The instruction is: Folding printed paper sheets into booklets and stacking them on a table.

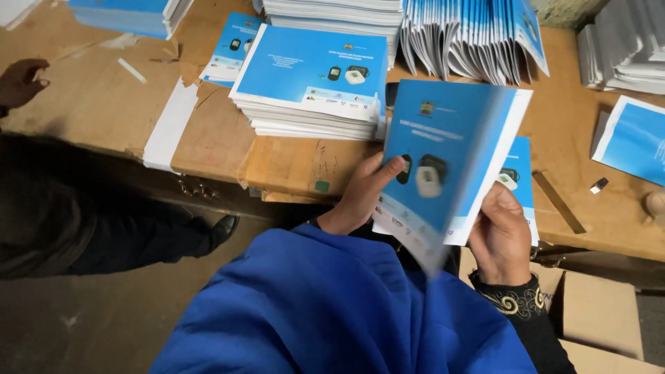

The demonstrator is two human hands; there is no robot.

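Note:
I hold a blue-and-white booklet point(443, 149) up in front of me over the table edge. My left hand point(360, 195) grips its left side, thumb on the cover. My right hand point(500, 235) holds its lower right corner from behind. The booklet's cover is blurred, partly fanned. Another blue booklet point(518, 181) lies on the wooden table point(291, 166) just behind it, mostly hidden.
A tall stack of the same booklets point(312, 86) stands left of my hands. Fanned folded sheets point(471, 41) and more stacks point(623, 48) line the back. Another person's hand point(21, 82) and dark trousers are at left. A metal ruler point(560, 202) lies right; cardboard boxes point(596, 312) below.

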